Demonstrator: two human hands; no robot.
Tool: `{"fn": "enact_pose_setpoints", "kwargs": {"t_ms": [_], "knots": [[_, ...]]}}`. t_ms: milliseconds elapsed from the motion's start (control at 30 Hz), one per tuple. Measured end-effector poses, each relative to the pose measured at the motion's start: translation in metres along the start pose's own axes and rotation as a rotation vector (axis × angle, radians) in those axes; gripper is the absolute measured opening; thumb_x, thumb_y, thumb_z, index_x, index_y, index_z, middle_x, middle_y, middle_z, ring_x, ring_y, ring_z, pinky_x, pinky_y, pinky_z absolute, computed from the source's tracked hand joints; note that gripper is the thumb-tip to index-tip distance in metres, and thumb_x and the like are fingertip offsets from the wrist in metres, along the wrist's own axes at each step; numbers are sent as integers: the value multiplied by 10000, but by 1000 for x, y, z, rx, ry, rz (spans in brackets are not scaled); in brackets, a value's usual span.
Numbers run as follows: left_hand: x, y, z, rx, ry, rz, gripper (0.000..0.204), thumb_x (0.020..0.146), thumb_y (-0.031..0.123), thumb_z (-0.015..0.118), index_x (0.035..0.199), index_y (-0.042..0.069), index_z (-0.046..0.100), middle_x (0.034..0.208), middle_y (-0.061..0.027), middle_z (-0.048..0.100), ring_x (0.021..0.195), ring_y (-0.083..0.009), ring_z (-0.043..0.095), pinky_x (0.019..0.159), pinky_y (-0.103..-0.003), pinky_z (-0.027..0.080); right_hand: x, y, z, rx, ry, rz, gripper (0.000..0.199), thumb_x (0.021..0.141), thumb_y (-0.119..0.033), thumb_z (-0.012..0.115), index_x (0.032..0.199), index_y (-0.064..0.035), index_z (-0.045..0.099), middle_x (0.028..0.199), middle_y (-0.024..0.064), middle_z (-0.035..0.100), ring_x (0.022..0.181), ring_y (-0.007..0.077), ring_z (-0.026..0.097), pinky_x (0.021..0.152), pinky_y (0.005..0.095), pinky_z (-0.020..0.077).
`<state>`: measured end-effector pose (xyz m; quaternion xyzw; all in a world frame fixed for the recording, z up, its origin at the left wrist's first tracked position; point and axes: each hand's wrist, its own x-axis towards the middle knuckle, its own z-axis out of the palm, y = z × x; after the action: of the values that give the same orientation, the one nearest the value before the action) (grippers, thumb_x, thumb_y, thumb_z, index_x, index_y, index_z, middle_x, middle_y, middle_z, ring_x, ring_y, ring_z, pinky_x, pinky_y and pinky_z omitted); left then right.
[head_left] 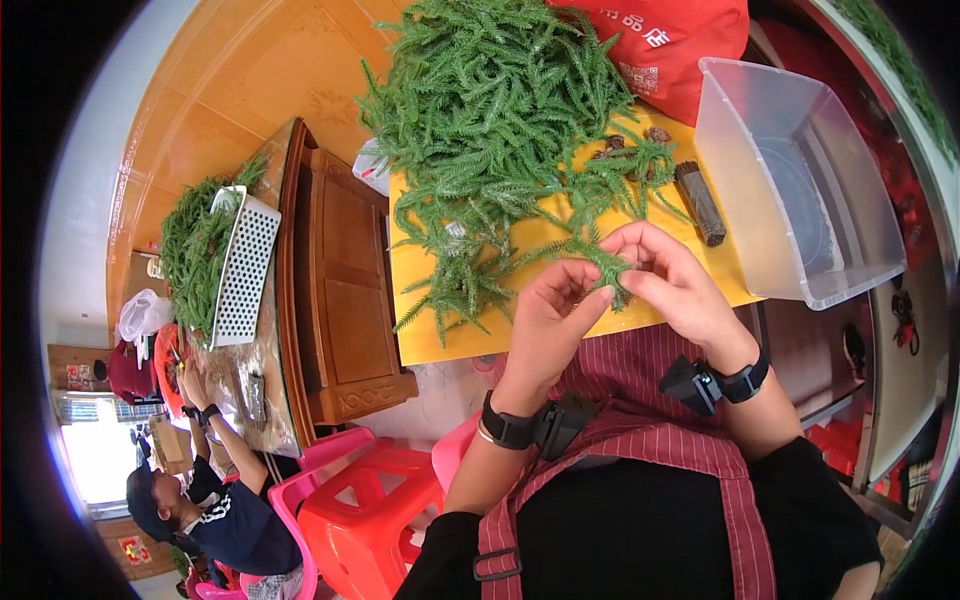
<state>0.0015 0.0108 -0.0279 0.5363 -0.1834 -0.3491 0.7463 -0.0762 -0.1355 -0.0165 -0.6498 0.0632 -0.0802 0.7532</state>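
Note:
Over the front edge of the yellow-covered table (425,345), my two hands meet at a green artificial pine sprig (612,278). My left hand (552,325) pinches it from the left, thumb against the fingers. From the right, my right hand (680,285) grips the same sprig between thumb and fingertips. The fingers partly hide the sprig's lower end. Loose pine sprigs (470,265) lie just beyond my left hand, and a large heap of green sprigs (490,90) rises behind. Near my right hand lies a bundle of dark brown thin strips (700,203), with brown pine cones (657,135) farther back.
A translucent plastic bin (740,180) stands at the right, beside a red bag (670,50). To the left are a wooden cabinet (350,290), a red stool (370,510) and a white basket (247,270) of greenery. A co-worker (230,520) sits at another table.

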Motion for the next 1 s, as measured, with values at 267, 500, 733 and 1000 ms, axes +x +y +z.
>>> {"fn": "enact_pose_setpoints", "kwargs": {"t_ms": [267,500,733,1000], "knots": [[-1,1,0,44,18,-4,145,795,-1,609,911,35,529,833,29,536,776,-42,502,702,-182,402,0,-7,4,-287,83,-4,209,868,-53,431,1053,-10,520,873,-17,494,800,57,440,731,199,369],[-1,1,3,-11,42,57,169,808,20,612,956,26,531,841,31,523,787,-42,493,715,-183,401,-2,-6,2,-176,74,-64,189,882,-47,459,1057,-15,524,877,-19,507,817,49,456,738,196,377],[-3,0,0,-22,26,68,186,807,30,625,971,13,538,860,33,529,779,-37,491,693,-181,406,-4,-6,4,-76,61,-87,233,847,-8,511,1080,-23,511,868,-30,483,789,45,454,725,194,379],[-2,-1,1,122,64,158,150,804,37,631,921,-7,548,844,9,558,783,-57,517,707,-192,427,-4,-6,7,-151,-2,-138,323,822,-3,551,1134,-31,472,897,-13,501,830,53,484,737,207,400]]}}
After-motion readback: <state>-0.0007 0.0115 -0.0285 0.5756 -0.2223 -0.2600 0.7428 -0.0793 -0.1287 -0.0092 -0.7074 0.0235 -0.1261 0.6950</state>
